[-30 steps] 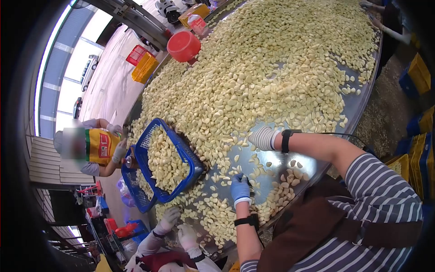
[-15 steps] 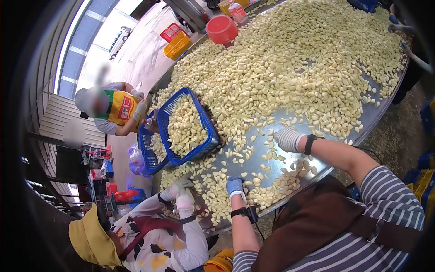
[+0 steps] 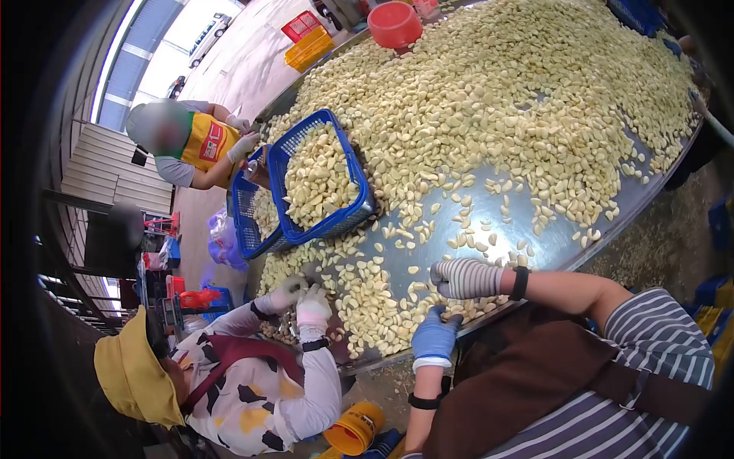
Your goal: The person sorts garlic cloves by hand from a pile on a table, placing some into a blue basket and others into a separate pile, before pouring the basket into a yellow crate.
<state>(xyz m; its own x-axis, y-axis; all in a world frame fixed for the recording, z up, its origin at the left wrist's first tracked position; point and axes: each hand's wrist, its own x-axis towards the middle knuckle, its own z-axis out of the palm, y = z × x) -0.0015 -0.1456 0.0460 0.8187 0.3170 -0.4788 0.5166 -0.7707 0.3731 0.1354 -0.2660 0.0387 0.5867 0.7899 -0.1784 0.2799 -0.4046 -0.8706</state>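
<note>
My right hand (image 3: 465, 278), in a striped glove with a black wrist band, hovers with curled fingers over loose peeled garlic cloves (image 3: 382, 306) at the near rim of the round metal table (image 3: 535, 229). Just below it is my left hand (image 3: 434, 335), in a blue glove, at the table's edge with its back toward me and its fingers hidden. The two hands are almost touching. A huge heap of garlic cloves (image 3: 497, 99) covers the far part of the table.
Two blue baskets of cloves (image 3: 317, 180) lie tilted on the left rim. A person in a yellow hat (image 3: 134, 375) works with white gloves (image 3: 306, 302) beside me; another in a yellow apron (image 3: 206, 145) stands farther left. A red bucket (image 3: 394, 23) sits at the far edge.
My right hand has pulled back from the scattered cloves toward the near rim. My left hand has slid down to the table's edge, so the two now meet. The view has shifted downward.
</note>
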